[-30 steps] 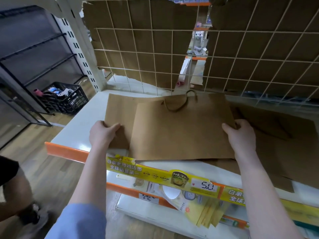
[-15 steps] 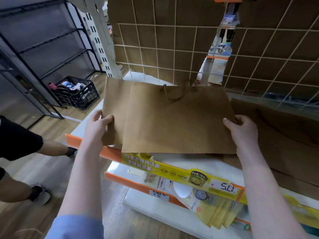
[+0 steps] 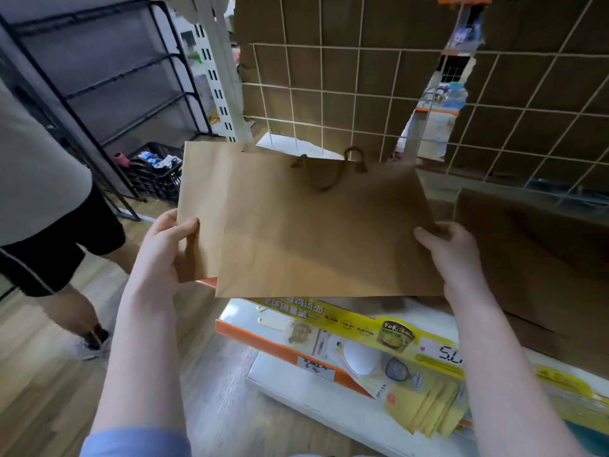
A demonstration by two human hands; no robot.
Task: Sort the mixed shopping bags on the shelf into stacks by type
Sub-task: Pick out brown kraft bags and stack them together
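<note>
Two flat brown paper bags were held together above the shelf (image 3: pixel 428 319) front edge: a front bag (image 3: pixel 326 232) with twisted handles and a rear bag (image 3: pixel 201 192) offset to the left. The left hand (image 3: pixel 161 249) pinched the rear bag's left edge, thumb on top. The right hand (image 3: pixel 453 249) gripped the front bag's right edge. A darker bag stack (image 3: pixel 540 258) lay on the shelf at right. One bystander (image 3: pixel 43 206) stood close on the left.

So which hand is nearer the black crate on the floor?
Left. The left hand grips the bags' left edge, just right of the black crate; the right hand holds the far right edge.
</note>
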